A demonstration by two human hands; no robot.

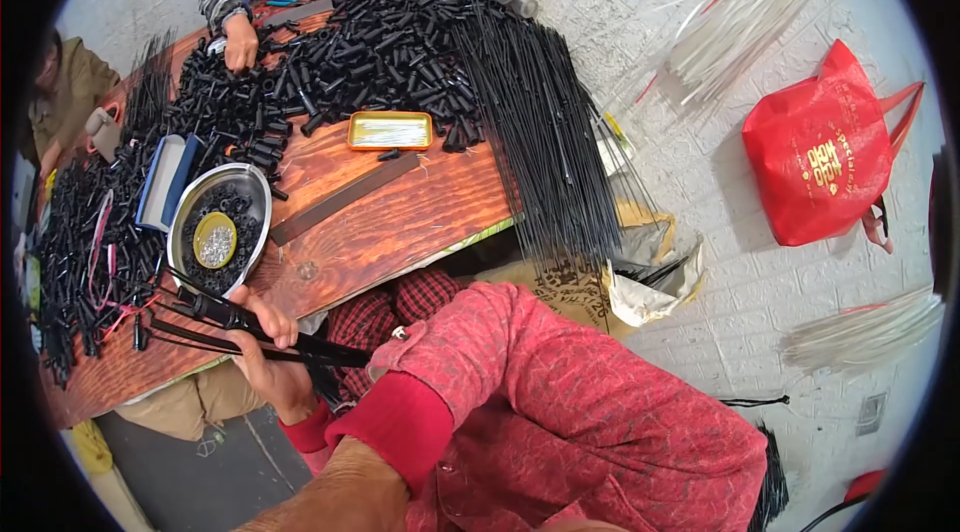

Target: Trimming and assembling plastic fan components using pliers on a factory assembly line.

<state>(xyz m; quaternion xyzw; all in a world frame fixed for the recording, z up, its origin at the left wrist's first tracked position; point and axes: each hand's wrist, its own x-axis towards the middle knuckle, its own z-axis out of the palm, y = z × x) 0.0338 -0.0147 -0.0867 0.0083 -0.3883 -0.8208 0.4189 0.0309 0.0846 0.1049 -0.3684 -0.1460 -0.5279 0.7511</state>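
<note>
Pale floor (pixel 690 202) lies right of a reddish wooden bench (pixel 420 217), with a red bag (pixel 815 157) standing on it. At the bench's near left edge, the left hand (pixel 272 372), its red cuff below, grasps a bundle of black rods (pixel 335 350), thumb across the front. Fingers also curl over the bundle from above; I cannot tell whether they are the right hand's, so that hand's state is unclear. Just beyond sits a metal bowl (pixel 260 197) of small black rings, with a yellow dish (pixel 213 218) of pale bits inside. Near it are a blue box (pixel 180 182) and a flat bar (pixel 345 200). Black tubes (pixel 400 52) heap across the far side, where a co-worker's hand (pixel 240 42) touches the pile.
</note>
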